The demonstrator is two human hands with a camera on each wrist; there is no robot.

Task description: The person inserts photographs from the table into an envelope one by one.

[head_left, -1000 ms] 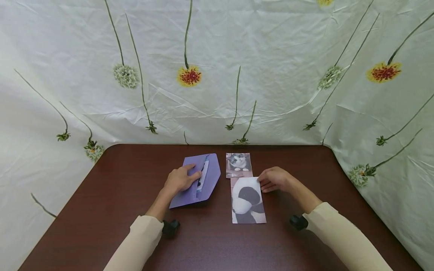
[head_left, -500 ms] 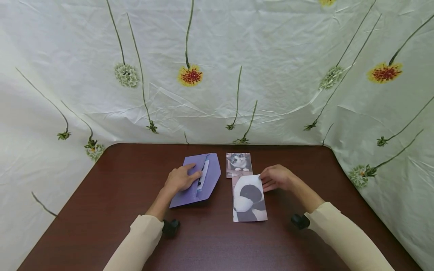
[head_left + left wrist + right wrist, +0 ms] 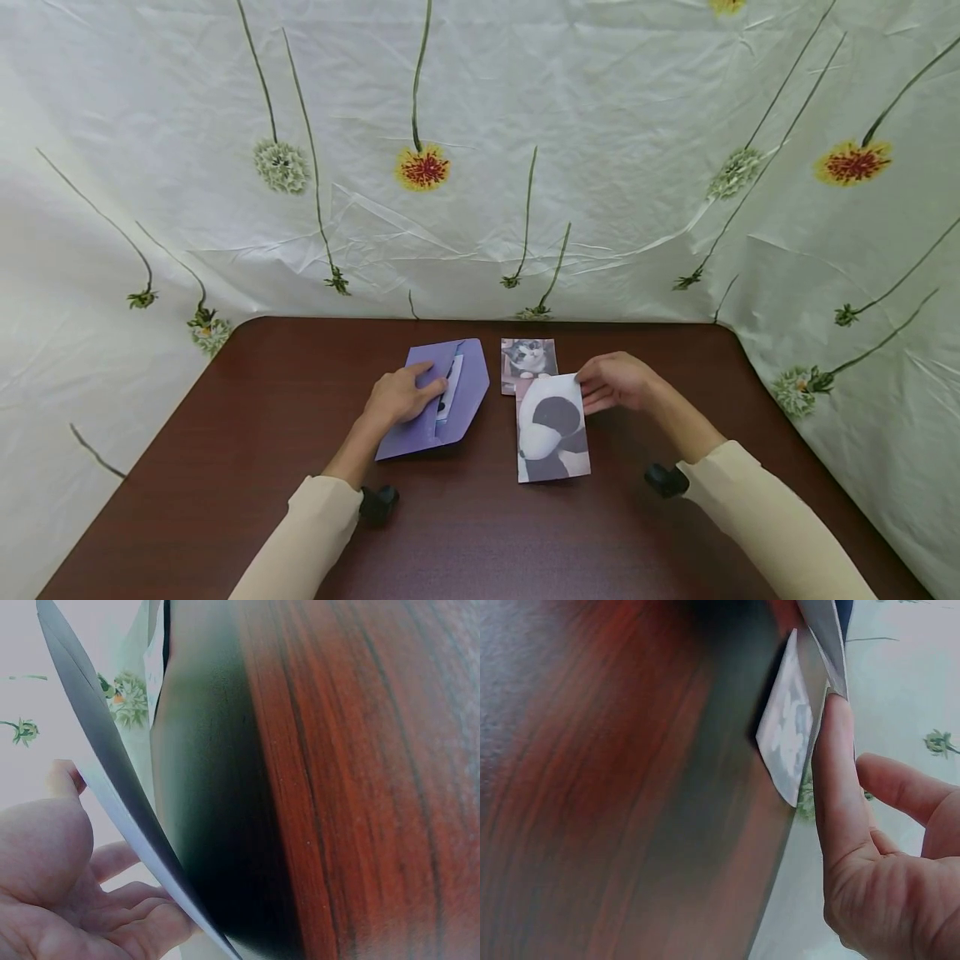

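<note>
Panda print (image 3: 552,429), a smooth paper rectangle, tilts up over the dark, wood-grained table (image 3: 480,542), its upper right corner pinched in the close-set fingers of the right hand (image 3: 617,382). Just behind it lies the cat print (image 3: 528,358) (lower edge overlapped in the head view). Further left, the left hand (image 3: 397,398) rests loosely spread on a purple paper envelope (image 3: 425,427), its pointed flap (image 3: 474,385) open, a pale card (image 3: 451,385) showing inside. Wrinkled, flower-printed cloth (image 3: 480,208) hangs beyond.
</note>
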